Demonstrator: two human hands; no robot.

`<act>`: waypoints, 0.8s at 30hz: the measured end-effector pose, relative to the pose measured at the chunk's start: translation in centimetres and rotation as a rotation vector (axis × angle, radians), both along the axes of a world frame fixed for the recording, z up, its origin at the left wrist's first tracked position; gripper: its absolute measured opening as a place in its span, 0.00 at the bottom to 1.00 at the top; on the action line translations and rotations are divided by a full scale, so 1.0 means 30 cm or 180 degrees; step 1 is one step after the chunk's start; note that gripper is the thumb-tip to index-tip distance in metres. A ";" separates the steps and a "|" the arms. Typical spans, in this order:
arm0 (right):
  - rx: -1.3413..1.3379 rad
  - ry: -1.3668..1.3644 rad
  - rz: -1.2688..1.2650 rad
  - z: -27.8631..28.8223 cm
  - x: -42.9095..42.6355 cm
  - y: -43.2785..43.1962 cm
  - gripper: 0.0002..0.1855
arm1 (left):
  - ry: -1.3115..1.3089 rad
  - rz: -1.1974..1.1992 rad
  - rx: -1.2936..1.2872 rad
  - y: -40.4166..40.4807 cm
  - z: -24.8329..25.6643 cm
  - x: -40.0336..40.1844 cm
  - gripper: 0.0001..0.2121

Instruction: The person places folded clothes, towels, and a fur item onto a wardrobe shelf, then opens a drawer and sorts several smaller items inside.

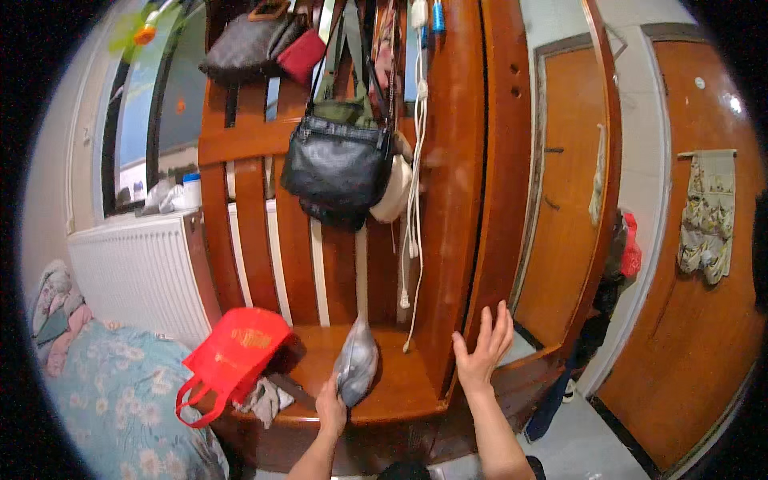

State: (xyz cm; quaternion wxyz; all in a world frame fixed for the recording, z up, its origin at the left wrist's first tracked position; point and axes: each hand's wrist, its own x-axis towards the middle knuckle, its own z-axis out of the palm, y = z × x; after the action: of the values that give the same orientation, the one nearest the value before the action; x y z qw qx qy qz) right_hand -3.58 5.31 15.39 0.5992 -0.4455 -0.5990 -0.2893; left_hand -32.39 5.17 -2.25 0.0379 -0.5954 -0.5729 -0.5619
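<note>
My left hand [332,408] grips the near side of a grey bundle in a clear plastic bag [358,363], which stands over the wooden bench seat [414,381]. The bundle's contents are blurred. With fingers spread and nothing in it, my right hand [483,354] is beside the wooden cabinet's front edge [471,288]; whether it touches the wood I cannot tell. Left of the bundle, a red non-woven bag [240,345] with handles lies tilted on the seat, bearing yellow print. Crumpled grey cloth [264,402] sits partly under it.
Above the seat hang a black shoulder bag [339,165], a brown handbag [252,45] and white cables [415,180]. A tall mirror [558,180] is at right, before a wooden door [672,324]. At left are a white radiator [141,273] and a floral-covered bed [129,390].
</note>
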 end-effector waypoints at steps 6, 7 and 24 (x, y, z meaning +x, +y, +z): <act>0.0151 -0.0219 -0.0136 0.023 0.009 0.056 0.32 | -0.0120 -0.0045 0.0067 0.011 0.010 0.005 0.23; 0.0171 -0.0216 -0.0153 0.021 0.012 0.068 0.32 | -0.0127 -0.0033 0.0027 0.014 0.013 0.009 0.22; 0.0046 -0.0212 -0.0305 0.013 -0.002 0.060 0.31 | -0.0038 0.0000 0.0131 -0.015 0.035 0.019 0.23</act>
State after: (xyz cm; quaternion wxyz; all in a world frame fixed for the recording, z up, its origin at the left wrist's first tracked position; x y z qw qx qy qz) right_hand -3.65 7.11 15.78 0.5676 -0.4594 -0.5944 -0.3367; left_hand -31.83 4.74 -1.20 0.0468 -0.5911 -0.5615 -0.5772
